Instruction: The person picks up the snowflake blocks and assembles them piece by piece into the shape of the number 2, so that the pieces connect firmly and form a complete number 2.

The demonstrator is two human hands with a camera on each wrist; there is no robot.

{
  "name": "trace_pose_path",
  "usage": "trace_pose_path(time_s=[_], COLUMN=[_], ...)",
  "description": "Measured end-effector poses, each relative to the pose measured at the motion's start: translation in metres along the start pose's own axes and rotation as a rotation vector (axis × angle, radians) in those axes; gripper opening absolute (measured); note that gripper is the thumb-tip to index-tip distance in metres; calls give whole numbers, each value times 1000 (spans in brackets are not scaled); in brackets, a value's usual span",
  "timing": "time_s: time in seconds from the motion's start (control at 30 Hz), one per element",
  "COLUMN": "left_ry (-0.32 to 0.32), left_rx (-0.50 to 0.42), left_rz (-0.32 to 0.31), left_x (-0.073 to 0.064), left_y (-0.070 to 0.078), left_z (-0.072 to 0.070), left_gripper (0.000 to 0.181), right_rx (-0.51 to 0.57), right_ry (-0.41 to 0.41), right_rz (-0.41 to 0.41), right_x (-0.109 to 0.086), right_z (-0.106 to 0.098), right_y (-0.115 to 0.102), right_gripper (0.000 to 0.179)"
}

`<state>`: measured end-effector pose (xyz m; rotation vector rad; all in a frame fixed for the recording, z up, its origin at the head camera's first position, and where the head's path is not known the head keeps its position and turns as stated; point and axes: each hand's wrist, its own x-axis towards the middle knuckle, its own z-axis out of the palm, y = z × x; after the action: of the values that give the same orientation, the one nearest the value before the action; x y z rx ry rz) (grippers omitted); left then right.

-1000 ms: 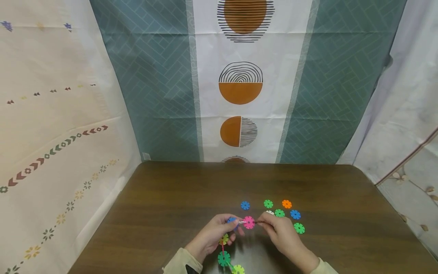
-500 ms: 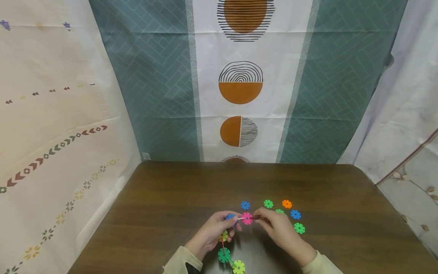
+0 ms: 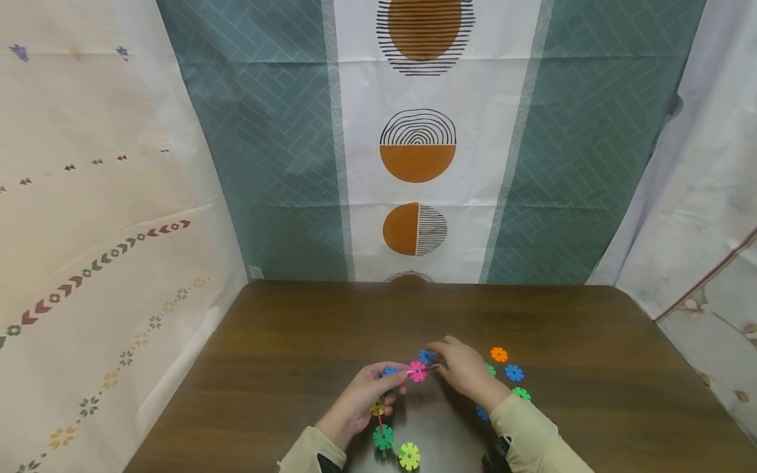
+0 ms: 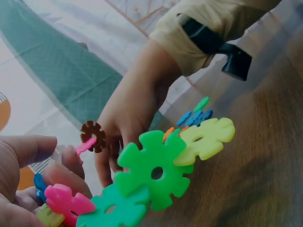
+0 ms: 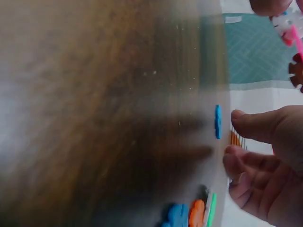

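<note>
My left hand (image 3: 362, 402) pinches a chain of notched plastic discs, its thumb over a blue disc (image 3: 389, 372). A pink disc (image 3: 417, 371) and a brown disc (image 4: 93, 136) stick out at the chain's right end. Below the hand the chain bends down through a yellow disc (image 3: 377, 408) and a green disc (image 3: 383, 437) to a lime disc (image 3: 409, 456). Beyond the brown disc, my right hand (image 3: 465, 371) reaches over the table with thumb and fingers parted. A loose blue disc (image 5: 218, 121) lies just ahead of its fingertips.
Right of the right hand lie more loose discs on the brown table (image 3: 284, 368): an orange disc (image 3: 499, 355), a blue disc (image 3: 514, 373) and a green disc (image 3: 522, 393). Another blue disc (image 3: 482, 412) shows beside the right sleeve. Patterned cloth hangs behind the table.
The right hand has let go of the brown disc and moved forward and left to the loose blue disc. The left hand has shifted slightly left with the chain.
</note>
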<state>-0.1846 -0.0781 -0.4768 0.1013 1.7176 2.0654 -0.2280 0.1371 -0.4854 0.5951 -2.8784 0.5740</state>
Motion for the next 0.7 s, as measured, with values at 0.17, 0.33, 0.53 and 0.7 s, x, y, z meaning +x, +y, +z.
trace_pose_path(time_s=[0.17,0.33,0.53,0.7], left_ry=[19,32,46,39], left_rx=[11,16,26,33], left_rz=[5,18,21,27], left_x=[-2,-2,-2,-2], left_y=[-1,0,1,0], left_z=[0,1,2,2], left_gripper=[37,37,37,36], right_rx=[-27,-31,-10,29], right_ry=[-48,-11,-16,7], right_rz=[-14,-24,24,34], right_x=[5,6,4,-4], right_z=[7,9,9,5], right_y=[-2,-4,-1,0], right_gripper=[34,28,29,32])
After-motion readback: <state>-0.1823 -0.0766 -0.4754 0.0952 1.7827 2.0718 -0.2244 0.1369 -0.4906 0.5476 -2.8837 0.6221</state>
